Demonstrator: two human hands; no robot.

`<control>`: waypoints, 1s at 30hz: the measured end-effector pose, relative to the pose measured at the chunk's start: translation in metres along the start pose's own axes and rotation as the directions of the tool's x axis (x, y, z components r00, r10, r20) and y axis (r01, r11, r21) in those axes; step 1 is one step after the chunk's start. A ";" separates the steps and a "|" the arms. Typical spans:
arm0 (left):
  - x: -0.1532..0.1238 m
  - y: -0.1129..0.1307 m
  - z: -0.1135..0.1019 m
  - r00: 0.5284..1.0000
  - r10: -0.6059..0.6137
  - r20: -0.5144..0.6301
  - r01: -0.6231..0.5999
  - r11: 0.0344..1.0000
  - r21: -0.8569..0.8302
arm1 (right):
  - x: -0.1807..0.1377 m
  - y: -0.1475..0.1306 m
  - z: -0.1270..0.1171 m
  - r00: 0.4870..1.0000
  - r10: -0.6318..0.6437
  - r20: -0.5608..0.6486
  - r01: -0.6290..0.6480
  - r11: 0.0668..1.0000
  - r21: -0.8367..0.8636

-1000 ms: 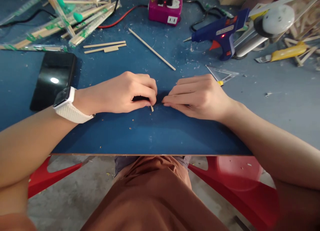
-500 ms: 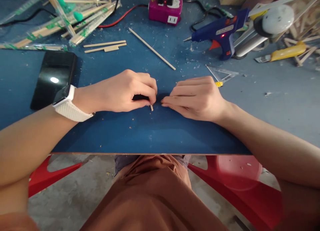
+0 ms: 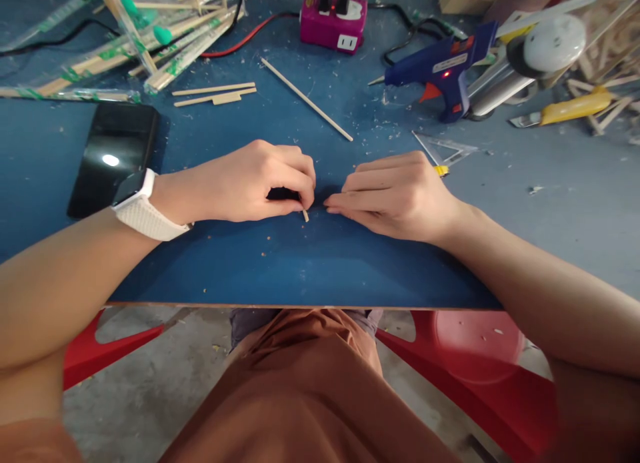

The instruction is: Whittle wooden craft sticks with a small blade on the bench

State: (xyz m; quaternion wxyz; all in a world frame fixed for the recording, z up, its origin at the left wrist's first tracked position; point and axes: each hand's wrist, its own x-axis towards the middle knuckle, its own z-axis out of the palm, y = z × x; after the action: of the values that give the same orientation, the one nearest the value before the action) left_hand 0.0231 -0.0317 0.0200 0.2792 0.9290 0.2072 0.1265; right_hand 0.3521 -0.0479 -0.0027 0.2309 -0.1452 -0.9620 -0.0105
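Between the thumb and fingertips of my left hand (image 3: 270,183) is a short wooden stick piece (image 3: 306,216); only its lower end shows below the fingers. My right hand (image 3: 395,196) is closed in a pinch just to the right, a small gap away from the left fingertips. Whatever its fingers may hold is hidden. Both hands rest low over the blue table (image 3: 280,276). Beyond them lie a long thin wooden stick (image 3: 306,99) and two shorter sticks (image 3: 214,95), the nearer with a small wooden piece against it.
A black phone-like slab (image 3: 113,159) lies by my left wrist. At the back are wrapped stick bundles (image 3: 190,46) and a purple power adapter (image 3: 333,23). To the right are a blue glue gun (image 3: 440,69), a clear set square (image 3: 445,148) and a yellow box cutter (image 3: 570,108).
The stick piece in my left fingers is tilted slightly differently. Both hands keep nearly the same place; the whole view has shifted a little.
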 end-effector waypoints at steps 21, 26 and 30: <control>0.000 -0.007 0.001 0.998 0.056 -0.024 -0.057 0.997 -0.052 | 0.010 -0.011 0.000 0.999 -0.041 0.005 0.042 0.997 -0.061; 0.001 -0.007 0.002 0.996 0.090 -0.027 -0.090 0.996 -0.018 | 0.014 -0.014 0.008 0.999 -0.049 -0.024 0.047 0.996 -0.071; 0.001 -0.008 0.002 0.994 0.100 -0.036 -0.101 0.995 -0.013 | 0.013 -0.008 0.002 0.997 -0.070 -0.024 0.069 0.997 -0.030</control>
State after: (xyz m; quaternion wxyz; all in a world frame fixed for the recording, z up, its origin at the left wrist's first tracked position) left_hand 0.0226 -0.0257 0.0135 0.2755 0.9338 0.1641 0.1585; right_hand 0.3377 -0.0522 0.0012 0.2400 -0.1149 -0.9633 -0.0342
